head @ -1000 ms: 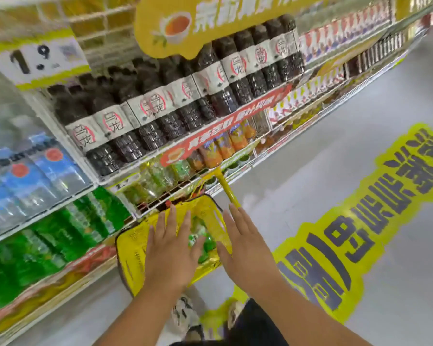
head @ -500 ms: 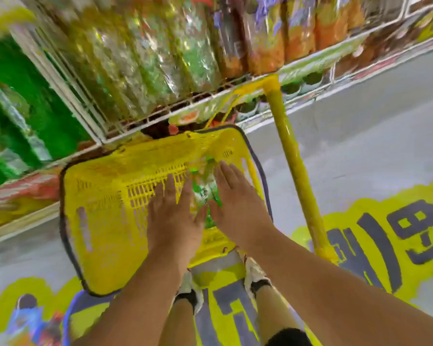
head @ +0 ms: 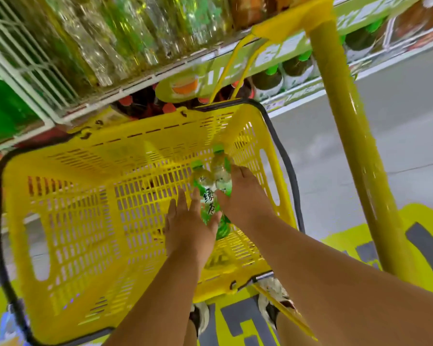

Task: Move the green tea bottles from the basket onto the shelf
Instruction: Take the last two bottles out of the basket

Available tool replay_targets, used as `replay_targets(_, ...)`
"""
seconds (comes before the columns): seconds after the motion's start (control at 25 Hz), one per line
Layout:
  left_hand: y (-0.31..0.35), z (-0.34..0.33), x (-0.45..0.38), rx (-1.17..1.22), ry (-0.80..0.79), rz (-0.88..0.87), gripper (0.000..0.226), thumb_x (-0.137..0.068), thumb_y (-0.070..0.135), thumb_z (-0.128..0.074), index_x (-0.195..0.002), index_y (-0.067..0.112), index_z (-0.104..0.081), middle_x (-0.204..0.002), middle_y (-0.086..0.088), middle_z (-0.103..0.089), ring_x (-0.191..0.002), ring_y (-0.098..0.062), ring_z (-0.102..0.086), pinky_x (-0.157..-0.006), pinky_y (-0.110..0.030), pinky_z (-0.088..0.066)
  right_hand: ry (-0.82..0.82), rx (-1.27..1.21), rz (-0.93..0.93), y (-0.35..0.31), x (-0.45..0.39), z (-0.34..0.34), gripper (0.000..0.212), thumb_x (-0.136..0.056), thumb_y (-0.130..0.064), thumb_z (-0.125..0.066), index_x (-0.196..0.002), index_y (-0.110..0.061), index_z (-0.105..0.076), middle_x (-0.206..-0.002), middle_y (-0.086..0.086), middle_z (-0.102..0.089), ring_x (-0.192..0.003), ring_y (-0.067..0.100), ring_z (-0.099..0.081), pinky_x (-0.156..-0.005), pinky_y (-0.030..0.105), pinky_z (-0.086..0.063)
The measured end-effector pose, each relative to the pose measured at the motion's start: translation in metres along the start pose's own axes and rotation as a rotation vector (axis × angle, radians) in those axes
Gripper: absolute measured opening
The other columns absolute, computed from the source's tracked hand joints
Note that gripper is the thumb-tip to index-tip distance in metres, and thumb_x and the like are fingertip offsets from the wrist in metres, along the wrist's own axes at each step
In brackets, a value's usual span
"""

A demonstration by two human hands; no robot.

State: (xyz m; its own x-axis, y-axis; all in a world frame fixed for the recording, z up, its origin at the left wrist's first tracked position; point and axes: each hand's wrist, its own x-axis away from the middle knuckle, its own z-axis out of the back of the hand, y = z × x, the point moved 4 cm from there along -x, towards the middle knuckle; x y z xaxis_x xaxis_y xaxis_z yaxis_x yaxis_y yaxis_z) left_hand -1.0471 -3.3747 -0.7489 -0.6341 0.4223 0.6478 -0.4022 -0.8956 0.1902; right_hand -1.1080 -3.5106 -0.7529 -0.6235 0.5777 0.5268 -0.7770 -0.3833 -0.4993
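While both hands are down in the basket [head: 68,228], the job right now is to get a good hold on the two bottles [head: 211,193]. On the left side of the frame the basket floor looks bare. The shelf [head: 125,87] runs along the top of the frame, with rows of drinks on it.

Near the middle of the frame, the left hand [head: 189,226] lies on the near bottle with its fingers out straight, so it touches the bottle but does not grab it yet. Those fingers should curl around the fat middle of the bottle, not the cap.

Just right of it, the right hand [head: 244,196] lies over the second bottle. I cannot tell if its fingers are wrapped around it. The two bottles lie side by side, touching, close to the right wall of the basket, so each hand should take one and lift straight up.

On the right of the frame the tall yellow handle [head: 348,136] stands in the way, so the bottles should stay to the left of it.
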Motion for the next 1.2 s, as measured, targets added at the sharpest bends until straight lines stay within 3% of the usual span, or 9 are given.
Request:
replay_targets(0.12,-0.004,-0.013,-0.014,0.114,-0.017,0.064,0.081,-0.094,0.064,-0.047,-0.16,0.034,-0.011,-0.169,0.001,-0.003,-0.155,-0.024,-0.004,-0.123,-0.044,-0.018,-0.032,-0.052,-0.11,0.008,-0.011,-0.014,0.069,-0.098,-0.039,-0.062,-0.152,-0.006,-0.035,-0.143,0.014,-0.046,-0.133,0.033,-0.048,-0.102,0.039,-0.044)
replay_targets(0.24,-0.008,-0.025,-0.025,0.377,-0.024,0.12,0.082,-0.092,0.052,-0.062,-0.159,0.031,-0.02,-0.163,-0.002,-0.031,-0.147,-0.025,-0.033,-0.115,-0.041,-0.035,-0.015,-0.198,-0.247,0.011,-0.019,-0.032,0.052,-0.095,-0.038,-0.065,-0.131,-0.002,-0.053,-0.125,0.017,-0.055,-0.116,0.037,-0.059,-0.086,0.037,-0.048)
replay_targets(0.44,-0.012,-0.032,-0.036,0.629,-0.013,0.268,0.077,-0.089,0.029,-0.074,-0.154,0.023,-0.034,-0.141,0.001,-0.058,-0.121,-0.022,-0.061,-0.085,-0.027,-0.048,0.053,-0.15,-0.273,0.008,-0.018,-0.04,0.043,-0.095,-0.031,-0.065,-0.126,-0.003,-0.055,-0.123,0.014,-0.048,-0.114,0.036,-0.055,-0.093,0.042,-0.048)
replay_targets(0.6,-0.021,-0.042,-0.043,0.665,0.0,0.32,0.051,-0.078,0.029,-0.085,-0.117,0.028,-0.051,-0.111,0.003,-0.071,-0.085,-0.015,-0.063,-0.069,-0.027,-0.046,0.07,-0.17,-0.291,0.012,-0.028,-0.044,0.032,-0.091,-0.029,-0.065,-0.113,-0.005,-0.063,-0.108,0.009,-0.053,-0.106,0.034,-0.059,-0.076,0.035,-0.042)
replay_targets(0.72,-0.027,-0.043,-0.046,0.649,-0.009,0.34,0.049,-0.072,0.036,-0.087,-0.107,0.025,-0.055,-0.097,0.005,-0.071,-0.078,-0.017,-0.067,-0.06,-0.03,-0.052,0.049,-0.154,-0.324,0.015,-0.033,-0.056,0.047,-0.085,-0.036,-0.074,-0.119,-0.008,-0.059,-0.117,0.01,-0.059,-0.11,0.033,-0.06,-0.079,0.036,-0.047)
replay_targets(0.88,-0.034,-0.041,-0.047,0.672,-0.019,0.351,0.041,-0.075,0.031,-0.086,-0.103,0.022,-0.058,-0.083,0.013,-0.066,-0.069,-0.006,-0.063,-0.054,-0.022,-0.046,-0.04,-0.241,-0.402,0.026,-0.044,-0.063,0.055,-0.078,-0.046,-0.083,-0.115,-0.012,-0.061,-0.109,0.006,-0.067,-0.098,0.029,-0.066,-0.064,0.029,-0.044)
replay_targets(1.0,-0.041,-0.04,-0.046,0.709,-0.035,0.359,0.033,-0.078,0.026,-0.084,-0.103,0.025,-0.062,-0.084,0.013,-0.07,-0.069,-0.004,-0.066,-0.053,-0.019,-0.049,-0.094,-0.276,-0.396,0.026,-0.046,-0.061,0.049,-0.075,-0.048,-0.085,-0.104,-0.015,-0.064,-0.098,0.001,-0.068,-0.085,0.023,-0.063,-0.052,0.026,-0.036)
replay_targets(1.12,-0.043,-0.026,-0.038,0.707,-0.025,0.329,0.028,-0.079,0.027,-0.082,-0.101,0.025,-0.064,-0.081,0.015,-0.069,-0.065,-0.004,-0.066,-0.057,-0.028,-0.056,-0.086,-0.34,-0.37,0.021,-0.037,-0.055,0.037,-0.075,-0.046,-0.086,-0.096,-0.02,-0.071,-0.089,-0.003,-0.071,-0.08,0.018,-0.065,-0.053,0.021,-0.04)
replay_targets(1.2,-0.042,-0.01,-0.028,0.72,-0.01,0.307,0.03,-0.08,0.03,-0.081,-0.1,0.028,-0.058,-0.096,0.016,-0.068,-0.07,-0.003,-0.063,-0.063,-0.029,-0.055,-0.066,-0.37,-0.351,0.013,-0.029,-0.044,0.032,-0.075,-0.045,-0.086,-0.093,-0.022,-0.071,-0.086,-0.005,-0.069,-0.078,0.017,-0.064,-0.055,0.021,-0.042)
